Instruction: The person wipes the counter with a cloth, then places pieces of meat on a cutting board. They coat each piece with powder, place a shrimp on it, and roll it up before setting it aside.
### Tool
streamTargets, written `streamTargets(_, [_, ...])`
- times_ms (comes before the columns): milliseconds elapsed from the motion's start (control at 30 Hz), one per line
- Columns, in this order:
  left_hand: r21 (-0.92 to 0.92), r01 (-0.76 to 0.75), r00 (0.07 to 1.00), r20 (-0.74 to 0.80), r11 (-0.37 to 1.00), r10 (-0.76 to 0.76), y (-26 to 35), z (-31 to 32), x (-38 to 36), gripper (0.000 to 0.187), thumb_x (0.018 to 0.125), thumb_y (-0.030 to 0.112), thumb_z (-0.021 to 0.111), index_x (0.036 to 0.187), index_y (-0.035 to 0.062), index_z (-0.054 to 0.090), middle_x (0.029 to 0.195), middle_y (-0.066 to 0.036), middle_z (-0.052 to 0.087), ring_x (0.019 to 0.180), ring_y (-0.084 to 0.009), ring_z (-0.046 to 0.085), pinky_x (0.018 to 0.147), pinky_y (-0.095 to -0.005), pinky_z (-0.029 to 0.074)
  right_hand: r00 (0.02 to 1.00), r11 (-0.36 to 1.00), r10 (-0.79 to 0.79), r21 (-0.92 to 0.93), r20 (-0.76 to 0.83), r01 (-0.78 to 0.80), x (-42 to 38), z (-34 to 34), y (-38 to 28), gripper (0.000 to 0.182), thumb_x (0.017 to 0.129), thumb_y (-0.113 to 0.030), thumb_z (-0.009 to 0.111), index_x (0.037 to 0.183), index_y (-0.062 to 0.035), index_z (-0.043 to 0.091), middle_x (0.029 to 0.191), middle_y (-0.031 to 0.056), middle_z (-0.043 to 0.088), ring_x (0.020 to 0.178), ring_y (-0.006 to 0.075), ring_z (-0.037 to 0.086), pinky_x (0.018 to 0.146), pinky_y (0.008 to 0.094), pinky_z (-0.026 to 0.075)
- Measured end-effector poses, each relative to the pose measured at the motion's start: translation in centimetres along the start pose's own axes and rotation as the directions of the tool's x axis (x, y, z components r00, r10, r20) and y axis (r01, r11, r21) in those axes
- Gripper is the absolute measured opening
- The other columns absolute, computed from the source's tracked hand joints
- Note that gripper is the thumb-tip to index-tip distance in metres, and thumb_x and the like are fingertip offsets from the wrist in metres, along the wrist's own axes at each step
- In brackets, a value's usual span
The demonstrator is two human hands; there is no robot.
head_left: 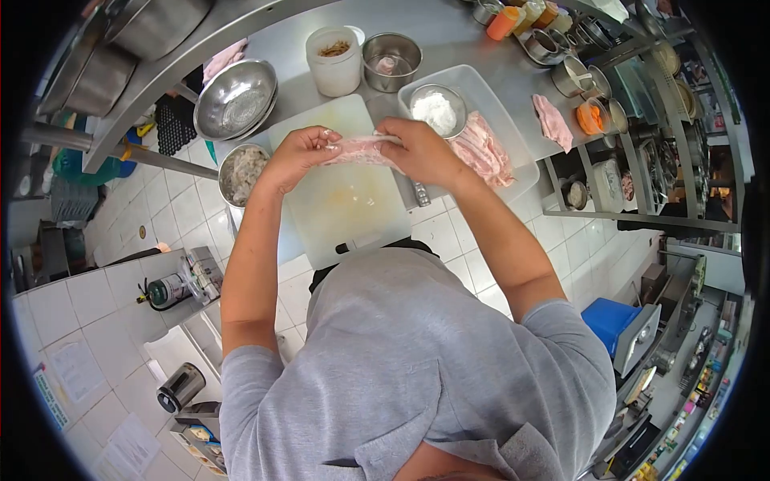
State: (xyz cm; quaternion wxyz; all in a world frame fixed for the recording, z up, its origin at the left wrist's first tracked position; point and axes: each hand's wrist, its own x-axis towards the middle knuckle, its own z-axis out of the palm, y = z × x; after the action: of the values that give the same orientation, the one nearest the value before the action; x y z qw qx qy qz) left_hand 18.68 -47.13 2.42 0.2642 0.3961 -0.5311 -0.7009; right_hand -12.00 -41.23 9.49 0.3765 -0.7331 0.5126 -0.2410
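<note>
Steel table ahead, our left hand and right hand each pinching 1 end of the meat strip, long axis crosswise between them above the board.

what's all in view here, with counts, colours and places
table: one, grey, upper middle
cutting board: one, whitish, on the table
meat strip: one, pink and white, above the board
tub: one, translucent, right of the board
meat slices: several, pink and white, in tub
powder bowl: one, silver, in tub
filled bowl: one, silver, left of board
stacked bowls: at least two, silver, upper left
round container: one, whitish, beyond the board
pot: one, silver, beside the container
squeeze bottles: several, orange and yellow, upper right
cloths: two, pink, table sides
bin: one, blue, lower right
shelf items: many, mixed, both edges
left hand: one, strip's left end
right hand: one, strip's right end
</note>
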Motion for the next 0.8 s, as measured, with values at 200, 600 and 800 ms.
streamTargets(200, [0.551,-0.029,0.983,0.165,0.834,-0.075,-1.6,-4.0,-3.1,0.013,0.095,0.003,0.086,0.102,0.0024,0.074,0.094,-0.002,0.072,0.089,-0.0117,0.065,0.081,-0.0324,0.053,0.966,0.999,0.034,0.045,-0.258,-0.023,-5.3,14.4,1.0,0.021,0.106,-0.007,0.075,0.127,-0.0004,0.074,0.112,0.0248,0.077,0.097,0.045,0.077,0.086,0.0507,0.06])
streamTargets(600, [0.716,-0.467,0.862,0.499,0.518,0.088,-4.2,-7.8,11.3,0.017,0.092,-0.004,0.076,0.106,-0.0017,0.067,0.103,-0.018,0.072,0.099,-0.0361,0.072,0.09,-0.0462,0.057,0.746,0.859,0.394,-0.074,-0.538,-0.507,0.3,23.2,1.8,0.041,0.109,-0.017,0.071,0.15,-0.0142,0.07,0.121,0.0216,0.074,0.092,0.046,0.08,0.084,0.058,0.065])
streamTargets(800, [0.854,-0.515,0.825,0.469,0.077,0.316,-4.0,-10.2,13.1,0.023,0.095,0.002,0.075,0.118,0.0051,0.075,0.112,-0.019,0.075,0.11,-0.0432,0.074,0.097,-0.0525,0.06,0.695,0.808,0.495,-0.019,-0.522,-0.589,0.8,23.0,1.5,0.041,0.109,-0.017,0.069,0.149,-0.0136,0.071,0.124,0.0223,0.075,0.1,0.0479,0.079,0.091,0.059,0.064])
